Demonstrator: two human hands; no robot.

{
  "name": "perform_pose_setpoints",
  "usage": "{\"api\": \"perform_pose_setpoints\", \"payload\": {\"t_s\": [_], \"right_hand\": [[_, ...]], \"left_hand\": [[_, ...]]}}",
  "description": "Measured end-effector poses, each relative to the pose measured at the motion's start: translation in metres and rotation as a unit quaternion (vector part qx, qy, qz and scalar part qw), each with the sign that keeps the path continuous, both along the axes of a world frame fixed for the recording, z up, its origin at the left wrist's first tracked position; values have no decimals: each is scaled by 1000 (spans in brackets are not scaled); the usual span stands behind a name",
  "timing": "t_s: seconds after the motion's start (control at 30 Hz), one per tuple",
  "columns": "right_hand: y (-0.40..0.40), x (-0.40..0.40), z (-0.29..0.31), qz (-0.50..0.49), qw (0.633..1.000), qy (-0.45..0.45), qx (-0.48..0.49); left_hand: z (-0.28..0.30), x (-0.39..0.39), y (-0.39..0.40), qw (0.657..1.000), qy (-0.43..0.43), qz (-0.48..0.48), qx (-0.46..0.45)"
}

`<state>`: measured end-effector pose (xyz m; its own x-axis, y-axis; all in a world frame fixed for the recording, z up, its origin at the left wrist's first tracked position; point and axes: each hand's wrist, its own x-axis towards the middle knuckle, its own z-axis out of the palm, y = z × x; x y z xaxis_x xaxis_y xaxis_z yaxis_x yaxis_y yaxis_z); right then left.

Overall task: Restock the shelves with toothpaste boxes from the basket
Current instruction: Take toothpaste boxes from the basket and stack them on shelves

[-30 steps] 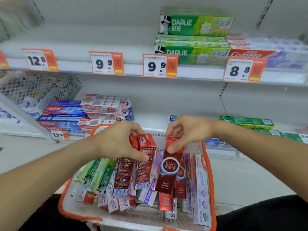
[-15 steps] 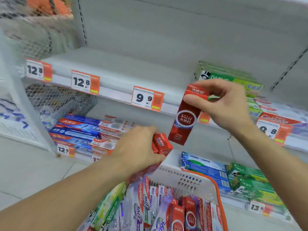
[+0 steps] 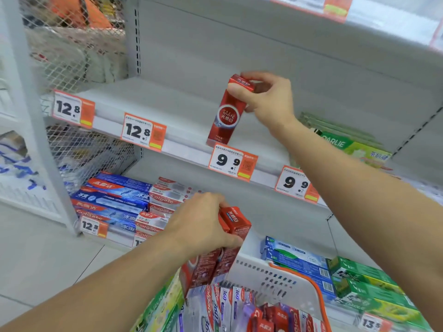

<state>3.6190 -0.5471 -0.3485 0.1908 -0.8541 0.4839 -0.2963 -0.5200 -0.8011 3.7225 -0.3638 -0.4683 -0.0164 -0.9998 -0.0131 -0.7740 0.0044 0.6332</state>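
While the left hand grips two red boxes over the basket, the right hand pinches an upright red toothpaste box just above the shelf edge.

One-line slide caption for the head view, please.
Right hand stands red toothpaste box on white shelf; left hand holds two more.

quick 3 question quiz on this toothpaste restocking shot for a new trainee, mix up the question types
1. True or false: the right hand holds one red box upright over the shelf.
2. Which price tag sits just below that box? A) 12.8 B) 9.9 C) 13.5
3. Fill in: the left hand grips two red boxes above the ____.

Key: 1 true; 2 B; 3 basket
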Motion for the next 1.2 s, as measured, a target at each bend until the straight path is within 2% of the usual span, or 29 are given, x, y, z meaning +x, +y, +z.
{"api": "perform_pose_setpoints", "payload": {"t_s": [0.3,0.43,0.6,0.87,1.07,1.2], "right_hand": [[-6,-2,12,3,997,76,11],[-5,-6,10,29,996,74,28],[-4,-9,9,36,997,73,1],[-1,-14,9,46,996,77,1],[5,-22,5,51,989,139,-1],[27,-36,-3,-8,989,131,-74]], "left_hand": [[5,14,-4,996,73,44,1],[5,13,-6,996,68,51,-4],[10,9,-7,997,38,60,-20],[12,2,-7,997,59,57,-8],[10,5,-8,995,72,72,-4],[10,5,-8,991,99,85,2]]}}
